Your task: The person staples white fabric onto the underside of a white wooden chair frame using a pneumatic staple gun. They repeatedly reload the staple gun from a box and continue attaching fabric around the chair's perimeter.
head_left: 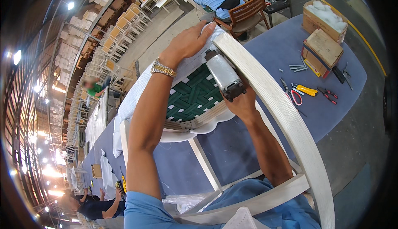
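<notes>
A whitewashed wooden chair frame [269, 92] lies tipped on the table, its seat underside turned toward me. Green woven webbing [195, 94] fills the middle of that underside. Pale fabric [143, 90] wraps over the seat's edge. My left hand [188, 42], below a gold-coloured watch, is closed over the far edge of the seat, pressing the fabric with the thumb out along it. In my right hand [244, 102] is a silver and black staple gun [224, 73], its nose close to the seat's edge near my left fingers. The frame partly hides the right fingers.
On the blue-covered table [265, 63] to the right are yellow-handled cutters [306, 89], red-handled pliers [327, 95], scissors [296, 97], staple strips [297, 67] and cardboard boxes [323, 48]. A brown chair [248, 13] stands beyond, near a seated person. Other people work at the left.
</notes>
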Tool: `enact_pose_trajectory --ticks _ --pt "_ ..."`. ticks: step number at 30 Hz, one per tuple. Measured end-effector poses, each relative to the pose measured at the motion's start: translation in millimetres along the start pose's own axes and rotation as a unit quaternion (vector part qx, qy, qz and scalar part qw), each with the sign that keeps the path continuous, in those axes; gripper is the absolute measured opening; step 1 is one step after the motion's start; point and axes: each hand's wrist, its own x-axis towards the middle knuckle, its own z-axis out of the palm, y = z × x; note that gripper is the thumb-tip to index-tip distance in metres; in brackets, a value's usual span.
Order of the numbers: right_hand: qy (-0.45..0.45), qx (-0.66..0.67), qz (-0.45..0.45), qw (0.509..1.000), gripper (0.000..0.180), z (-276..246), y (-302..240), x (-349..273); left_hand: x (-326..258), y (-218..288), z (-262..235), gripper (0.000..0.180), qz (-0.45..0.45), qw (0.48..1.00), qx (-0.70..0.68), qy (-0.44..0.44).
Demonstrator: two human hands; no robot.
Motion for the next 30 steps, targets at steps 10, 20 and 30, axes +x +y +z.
enact_pose_trajectory --ticks 10,20,30 --pt "0.028 0.069 0.017 0.997 0.060 5.8 -12.5 14.6 -4.7 7.5 -2.2 0.081 -0.029 1.000 -0.003 -0.011" --pt "0.000 0.093 0.044 0.995 0.059 -1.8 -24.1 15.3 -8.5 4.2 3.5 0.082 -0.034 0.999 0.028 0.012" --pt "-0.034 0.121 0.075 0.989 0.059 1.5 -29.7 17.6 -20.5 19.8 0.0 0.080 -0.040 0.997 0.044 0.040"
